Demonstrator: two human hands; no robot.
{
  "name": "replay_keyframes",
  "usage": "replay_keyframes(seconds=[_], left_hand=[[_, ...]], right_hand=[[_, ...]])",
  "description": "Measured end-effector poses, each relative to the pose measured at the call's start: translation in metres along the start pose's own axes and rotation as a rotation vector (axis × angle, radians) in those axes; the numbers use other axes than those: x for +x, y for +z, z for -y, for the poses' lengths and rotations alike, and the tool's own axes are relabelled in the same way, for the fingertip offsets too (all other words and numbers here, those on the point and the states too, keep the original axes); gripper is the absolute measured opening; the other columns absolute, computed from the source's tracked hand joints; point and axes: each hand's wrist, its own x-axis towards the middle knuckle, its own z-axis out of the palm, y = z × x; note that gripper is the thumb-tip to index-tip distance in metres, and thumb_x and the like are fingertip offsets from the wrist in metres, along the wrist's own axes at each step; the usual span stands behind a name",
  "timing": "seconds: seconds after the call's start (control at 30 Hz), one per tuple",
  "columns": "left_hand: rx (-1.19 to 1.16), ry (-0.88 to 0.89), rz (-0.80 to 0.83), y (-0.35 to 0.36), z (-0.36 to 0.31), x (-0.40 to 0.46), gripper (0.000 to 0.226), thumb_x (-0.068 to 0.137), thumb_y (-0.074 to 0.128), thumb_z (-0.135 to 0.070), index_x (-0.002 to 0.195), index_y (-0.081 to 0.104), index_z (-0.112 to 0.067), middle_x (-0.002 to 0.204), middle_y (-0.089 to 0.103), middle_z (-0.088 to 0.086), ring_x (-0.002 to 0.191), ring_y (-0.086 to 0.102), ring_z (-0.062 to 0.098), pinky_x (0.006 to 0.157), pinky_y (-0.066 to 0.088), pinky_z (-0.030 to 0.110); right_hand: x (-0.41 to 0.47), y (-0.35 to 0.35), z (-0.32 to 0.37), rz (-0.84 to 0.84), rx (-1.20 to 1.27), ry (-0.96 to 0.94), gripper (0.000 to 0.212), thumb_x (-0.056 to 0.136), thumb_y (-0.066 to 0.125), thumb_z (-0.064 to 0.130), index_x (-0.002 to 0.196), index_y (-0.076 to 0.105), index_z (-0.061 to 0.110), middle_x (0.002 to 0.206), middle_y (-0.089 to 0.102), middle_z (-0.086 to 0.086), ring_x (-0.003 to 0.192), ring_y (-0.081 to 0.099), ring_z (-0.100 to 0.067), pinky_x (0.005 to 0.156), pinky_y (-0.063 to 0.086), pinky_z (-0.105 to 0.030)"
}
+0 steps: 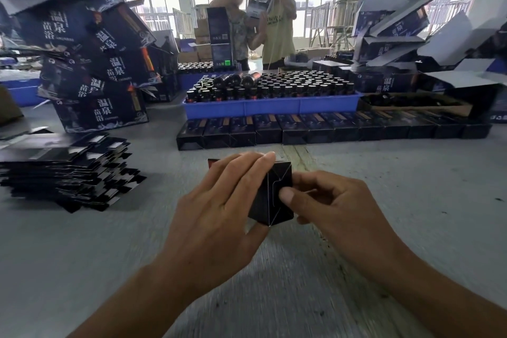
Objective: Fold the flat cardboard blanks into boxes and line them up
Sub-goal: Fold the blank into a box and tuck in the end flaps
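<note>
A small black cardboard box [271, 195] is held above the grey table, its folded end flaps facing me. My left hand [219, 200] wraps over its top and left side, fingers laid across it. My right hand [326, 200] grips its right side, thumb pressing on the end flap. A tall stack of flat black blanks [65, 170] lies at the left. A row of finished black boxes [329, 129] runs side by side across the table beyond my hands.
Behind the row stands a blue tray [271, 107] full of dark bottles. Large printed cartons [93, 68] are piled at the left, open cartons [411, 49] at the right. Two people [258, 19] stand past the table. The grey table [411, 200] stretches around my hands.
</note>
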Motion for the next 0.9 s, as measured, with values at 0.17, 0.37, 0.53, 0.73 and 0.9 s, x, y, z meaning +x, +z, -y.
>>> replay_keyframes(seconds=[0.17, 0.37, 0.53, 0.73, 0.9], left_hand=[[-0.007, 0.009, -0.019, 0.0018, -0.0013, -0.0007, 0.077, 0.080, 0.071, -0.035, 0.145, 0.039, -0.011, 0.141, 0.052, 0.006, 0.128, 0.052, 0.025, 0.095, 0.052, 0.035], [0.004, 0.028, -0.017, 0.0021, -0.0044, 0.0006, 0.075, 0.080, 0.070, -0.035, 0.144, 0.041, -0.009, 0.140, 0.054, 0.007, 0.128, 0.052, 0.024, 0.101, 0.048, 0.032], [0.006, 0.030, -0.019, 0.0012, -0.0059, 0.0016, 0.075, 0.079, 0.070, -0.036, 0.143, 0.042, -0.008, 0.139, 0.055, 0.008, 0.128, 0.050, 0.023, 0.101, 0.045, 0.031], [0.001, 0.035, -0.021, 0.0028, -0.0062, 0.0018, 0.077, 0.078, 0.072, -0.035, 0.144, 0.042, -0.009, 0.139, 0.055, 0.008, 0.127, 0.052, 0.025, 0.102, 0.048, 0.034], [-0.005, -0.002, -0.030, -0.0002, -0.0048, 0.0017, 0.076, 0.083, 0.063, -0.042, 0.148, 0.037, -0.012, 0.142, 0.046, -0.001, 0.130, 0.047, 0.019, 0.106, 0.036, 0.025]], right_hand=[[-0.0005, 0.0012, 0.0014, -0.042, 0.001, -0.006, 0.019, 0.076, 0.070, 0.042, 0.095, 0.071, 0.039, 0.088, 0.075, 0.022, 0.078, 0.072, 0.000, 0.066, 0.054, -0.012], [-0.0016, 0.0032, -0.0004, -0.106, -0.098, -0.007, 0.011, 0.080, 0.074, 0.036, 0.091, 0.072, 0.040, 0.086, 0.073, 0.024, 0.082, 0.070, 0.002, 0.068, 0.053, -0.011], [-0.0031, 0.0052, 0.0017, -0.157, -0.148, -0.031, 0.013, 0.078, 0.072, 0.040, 0.090, 0.073, 0.037, 0.085, 0.072, 0.027, 0.082, 0.068, 0.007, 0.071, 0.047, -0.004], [-0.0033, 0.0056, 0.0008, -0.180, -0.201, -0.032, 0.010, 0.081, 0.074, 0.037, 0.091, 0.071, 0.036, 0.087, 0.070, 0.028, 0.081, 0.067, 0.008, 0.069, 0.046, -0.002], [-0.0008, 0.0009, 0.0038, -0.100, -0.150, 0.008, 0.012, 0.082, 0.072, 0.040, 0.093, 0.069, 0.039, 0.088, 0.071, 0.025, 0.082, 0.069, 0.000, 0.067, 0.055, -0.020]])
